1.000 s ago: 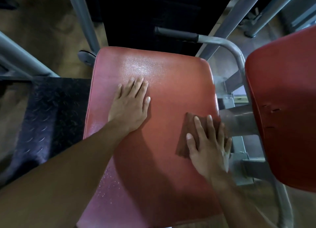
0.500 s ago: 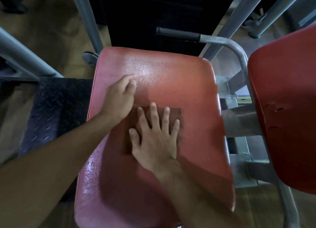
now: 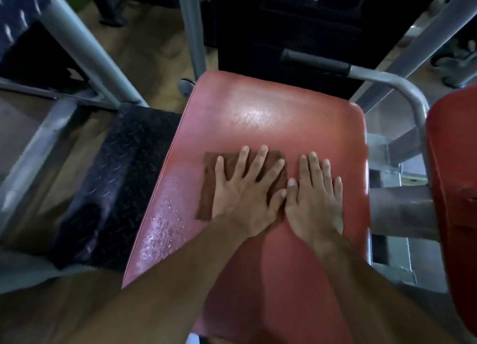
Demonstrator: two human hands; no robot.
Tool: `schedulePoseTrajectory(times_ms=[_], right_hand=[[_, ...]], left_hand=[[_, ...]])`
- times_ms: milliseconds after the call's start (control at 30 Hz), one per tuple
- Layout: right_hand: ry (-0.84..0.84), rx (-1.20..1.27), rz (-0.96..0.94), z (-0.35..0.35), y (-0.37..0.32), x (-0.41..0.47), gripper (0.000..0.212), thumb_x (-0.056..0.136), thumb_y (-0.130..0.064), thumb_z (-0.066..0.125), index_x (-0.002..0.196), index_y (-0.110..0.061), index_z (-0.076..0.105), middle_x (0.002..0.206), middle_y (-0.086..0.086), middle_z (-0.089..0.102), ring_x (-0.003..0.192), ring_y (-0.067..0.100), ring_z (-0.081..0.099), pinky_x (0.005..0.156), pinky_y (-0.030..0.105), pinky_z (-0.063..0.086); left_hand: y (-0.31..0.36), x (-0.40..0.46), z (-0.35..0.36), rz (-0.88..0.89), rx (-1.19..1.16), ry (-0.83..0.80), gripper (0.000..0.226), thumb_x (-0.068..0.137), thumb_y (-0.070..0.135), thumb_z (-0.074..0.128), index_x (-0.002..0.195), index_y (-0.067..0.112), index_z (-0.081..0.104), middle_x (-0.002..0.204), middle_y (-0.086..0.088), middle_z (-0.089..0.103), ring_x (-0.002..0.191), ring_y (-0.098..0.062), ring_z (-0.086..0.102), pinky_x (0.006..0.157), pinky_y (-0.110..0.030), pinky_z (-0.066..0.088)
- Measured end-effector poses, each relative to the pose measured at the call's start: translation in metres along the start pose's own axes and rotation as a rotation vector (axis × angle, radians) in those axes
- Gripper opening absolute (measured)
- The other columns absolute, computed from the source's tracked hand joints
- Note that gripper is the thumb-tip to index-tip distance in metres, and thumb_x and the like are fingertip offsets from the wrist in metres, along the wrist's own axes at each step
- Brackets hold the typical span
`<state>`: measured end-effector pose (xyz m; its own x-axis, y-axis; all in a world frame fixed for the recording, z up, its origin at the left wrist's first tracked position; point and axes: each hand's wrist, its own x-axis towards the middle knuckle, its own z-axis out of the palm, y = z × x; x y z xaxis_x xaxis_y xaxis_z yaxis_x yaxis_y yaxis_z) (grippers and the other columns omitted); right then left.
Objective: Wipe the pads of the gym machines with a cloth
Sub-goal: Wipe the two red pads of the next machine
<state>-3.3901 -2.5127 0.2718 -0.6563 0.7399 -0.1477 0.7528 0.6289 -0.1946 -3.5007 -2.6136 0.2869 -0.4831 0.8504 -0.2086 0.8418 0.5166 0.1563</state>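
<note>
Brown cloth lies mid-pad on the red seat pad, mostly hidden under the left hand, fingers spread, pressing flat. Right hand sits at its three o'clock, flat on bare vinyl. Half a second ago the right hand had the cloth.
</note>
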Motion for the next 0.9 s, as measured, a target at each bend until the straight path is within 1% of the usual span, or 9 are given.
schedulePoseTrajectory(times_ms=[100,167,300,433,500,600,667,800,900], right_hand=[[-0.007,-0.032,-0.051,-0.001,0.002,-0.002,0.065,0.098,-0.05,0.005,0.159,-0.027,0.006,0.168,-0.002,0.002,0.154,0.026,-0.003,0.122,0.05,0.003],[-0.009,-0.039,-0.07,-0.002,0.003,-0.004,0.065,0.098,-0.054,0.005,0.159,-0.03,0.007,0.168,-0.002,0.004,0.154,0.027,-0.002,0.122,0.053,0.005],[-0.021,-0.055,-0.084,-0.001,0.003,-0.002,0.065,0.098,-0.055,0.007,0.159,-0.031,0.007,0.168,-0.004,0.003,0.154,0.027,-0.003,0.122,0.054,0.004],[-0.032,-0.061,-0.078,0.0,0.003,-0.001,0.061,0.102,-0.052,0.012,0.159,-0.031,0.006,0.168,-0.004,0.001,0.154,0.027,-0.004,0.122,0.055,0.004],[-0.032,-0.065,-0.073,-0.001,0.003,-0.001,0.061,0.102,-0.052,0.012,0.159,-0.031,0.005,0.168,-0.004,0.001,0.154,0.028,-0.004,0.122,0.056,0.005],[-0.035,-0.062,-0.08,-0.001,0.002,0.0,0.061,0.102,-0.052,0.013,0.159,-0.031,0.005,0.168,-0.003,0.001,0.154,0.028,-0.004,0.122,0.056,0.006],[-0.034,-0.066,-0.074,-0.001,0.002,-0.001,0.062,0.102,-0.052,0.014,0.159,-0.03,0.005,0.168,-0.003,0.001,0.154,0.028,-0.004,0.122,0.056,0.005],[-0.036,-0.062,-0.08,-0.002,0.001,-0.002,0.062,0.102,-0.052,0.014,0.159,-0.031,0.004,0.168,-0.004,-0.001,0.154,0.028,-0.006,0.122,0.056,0.003],[-0.04,-0.049,-0.08,-0.003,0.002,-0.001,0.062,0.102,-0.052,0.014,0.159,-0.03,0.005,0.168,-0.003,-0.001,0.154,0.028,-0.005,0.122,0.056,0.004]], left_hand=[[-0.008,-0.026,0.004,0.034,0.016,-0.007,0.062,0.096,0.067,0.015,0.153,0.049,-0.003,0.165,0.01,-0.016,0.151,-0.024,-0.017,0.113,-0.065,-0.011],[-0.022,-0.024,0.0,0.036,0.032,0.009,0.063,0.095,0.069,0.018,0.152,0.051,0.0,0.165,0.012,-0.011,0.152,-0.021,-0.012,0.114,-0.065,-0.007],[-0.072,0.012,-0.021,-0.139,0.047,0.023,0.062,0.093,0.073,0.014,0.15,0.053,0.002,0.166,0.012,-0.005,0.153,-0.021,-0.004,0.113,-0.069,0.003],[-0.073,-0.034,-0.006,-0.269,0.074,0.048,0.063,0.091,0.075,0.008,0.15,0.054,-0.002,0.165,0.013,-0.012,0.153,-0.022,-0.009,0.106,-0.077,0.005],[-0.08,-0.04,-0.005,-0.273,0.024,0.036,0.065,0.089,0.078,0.01,0.149,0.056,-0.003,0.164,0.015,-0.013,0.152,-0.02,-0.011,0.108,-0.076,0.01],[-0.107,-0.015,-0.022,-0.261,-0.138,0.031,0.066,0.087,0.079,0.018,0.148,0.058,0.004,0.163,0.02,-0.009,0.152,-0.018,-0.007,0.109,-0.072,0.024],[-0.107,-0.012,-0.019,-0.276,-0.148,0.07,0.067,0.088,0.077,0.02,0.15,0.054,0.008,0.164,0.016,-0.005,0.153,-0.022,-0.003,0.11,-0.067,0.028],[-0.087,-0.056,0.001,-0.31,-0.05,0.087,0.066,0.091,0.077,0.014,0.152,0.053,0.002,0.165,0.012,-0.01,0.153,-0.022,-0.008,0.117,-0.061,0.012],[-0.088,-0.064,0.0,-0.305,-0.046,0.067,0.068,0.088,0.078,0.011,0.15,0.054,-0.003,0.165,0.013,-0.012,0.153,-0.02,-0.01,0.118,-0.061,0.012]])
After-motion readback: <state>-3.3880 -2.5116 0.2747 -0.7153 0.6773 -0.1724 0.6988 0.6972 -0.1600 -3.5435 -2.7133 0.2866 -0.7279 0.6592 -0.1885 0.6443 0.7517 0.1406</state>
